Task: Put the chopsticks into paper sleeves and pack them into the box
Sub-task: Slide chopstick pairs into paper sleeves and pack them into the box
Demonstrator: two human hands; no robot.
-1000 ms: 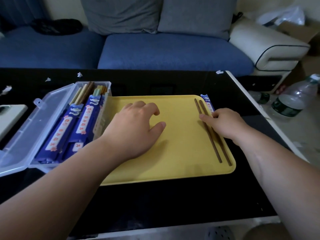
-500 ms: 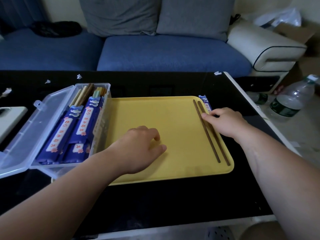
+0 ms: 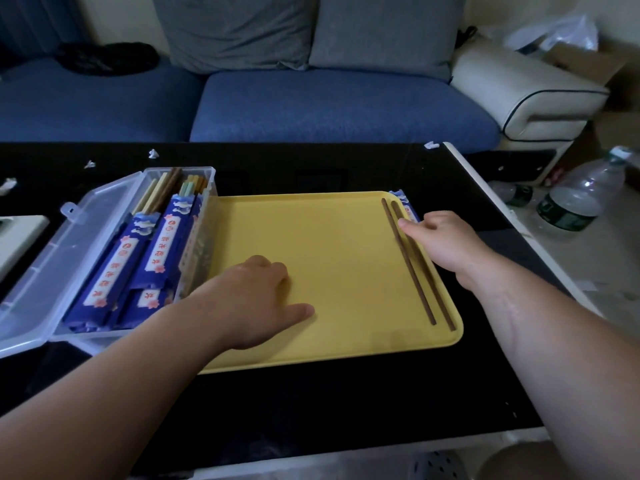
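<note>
Head cam, one view. Yellow tray (image 3: 339, 258) sits mid-frame on the black table (image 3: 311, 393). Two dark brown chopsticks (image 3: 414, 268) lie side by side along the tray's 3 o'clock edge, running from about 1 o'clock down to 4 o'clock, tips near the front right corner. Blue paper sleeve (image 3: 405, 206) lies just outside them at the tray's 2 o'clock corner, mostly hidden under the hand; only its far end shows. Right hand (image 3: 446, 244) rests over the tray's right rim, palm down, fingers loosely curled, index fingertip touching the outer chopstick about a third of the way down its length; nothing pinched, cannot tell if the thumb has anything under it. Left hand (image 3: 252, 303) lies flat on the tray at roughly 8 o'clock, palm down, thumb stuck out toward 3 o'clock, fingers curled under, holding nothing. Clear plastic box (image 3: 204, 237) butts against the tray's 9 o'clock edge, its lid (image 3: 59, 265) folded open to the left. Inside: several sleeved chopsticks (image 3: 159, 247) in blue wrappers with white labels, packed lengthwise, bare ends in tan, brown and pale green poking out at the far end. Blue sofa (image 3: 311, 105) with grey cushions at 12 o'clock beyond the table. Plastic water bottle (image 3: 581, 195) on the floor at 2 o'clock, well apart from the tray.
</note>
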